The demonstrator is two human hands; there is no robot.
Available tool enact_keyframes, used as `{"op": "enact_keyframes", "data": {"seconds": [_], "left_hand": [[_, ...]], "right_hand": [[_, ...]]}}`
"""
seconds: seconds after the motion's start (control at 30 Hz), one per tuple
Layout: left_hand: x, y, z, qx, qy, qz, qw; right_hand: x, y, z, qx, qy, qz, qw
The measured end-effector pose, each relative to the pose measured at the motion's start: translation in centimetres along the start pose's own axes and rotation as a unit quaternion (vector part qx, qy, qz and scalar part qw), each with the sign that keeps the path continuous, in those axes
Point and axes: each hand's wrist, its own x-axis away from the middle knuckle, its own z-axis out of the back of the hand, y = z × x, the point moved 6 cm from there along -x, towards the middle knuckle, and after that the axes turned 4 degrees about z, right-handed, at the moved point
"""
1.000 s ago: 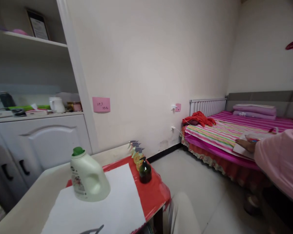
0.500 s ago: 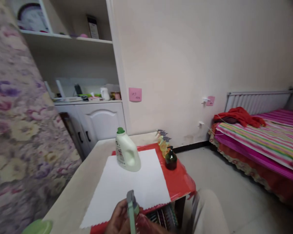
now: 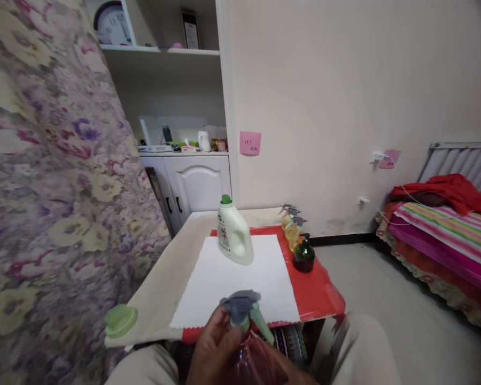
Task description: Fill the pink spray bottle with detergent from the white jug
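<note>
Seated person's left hand (image 3: 218, 350) closed round the neck of a spray bottle (image 3: 250, 342), held low over the lap just in front of the low table (image 3: 164, 278); grey trigger head up, pale green lever slanting down, reddish see-through body below. Right hand: can't tell, only a sliver of skin shows at the frame's bottom edge under the bottle. On the table, a white sheet (image 3: 240, 289) over a red cover (image 3: 320, 291) bears a white detergent jug (image 3: 234, 235) w/ green cap; a dark green pump bottle (image 3: 304, 255) and a row of trigger sprayers (image 3: 291, 222) stand at the cover's far right, a green lid (image 3: 120, 320) at the near left corner. Bottle prob. light, thin plastic, body likely to give when squeezed and slick if wet; the stiff neck under the head looks the surest grip, w/ a palm beneath if full
</note>
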Motion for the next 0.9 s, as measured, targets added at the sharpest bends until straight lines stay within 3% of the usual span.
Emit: {"op": "enact_keyframes", "data": {"seconds": [0.17,0.3,0.57,0.77,0.9], "left_hand": [[-0.4,0.9,0.7,-0.032,0.054,-0.039,0.997],[-0.6,1.8,1.3,-0.079,0.067,-0.056,0.993],[-1.0,4.3,1.5,-0.162,0.107,-0.114,0.974],[-1.3,4.2,2.2,-0.148,0.164,-0.149,0.964],[-1.8,4.0,2.6,-0.158,0.164,-0.155,0.961]], "right_hand": [[-1.2,0.2,-0.9,-0.058,-0.028,0.005,0.998],[-1.7,0.7,-1.1,-0.131,-0.033,0.018,0.991],[-1.7,2.8,0.7,-0.154,0.004,0.015,0.988],[-1.3,3.6,2.7,-0.111,0.046,-0.003,0.993],[-1.1,4.6,4.6,-0.073,0.068,-0.009,0.995]]}}
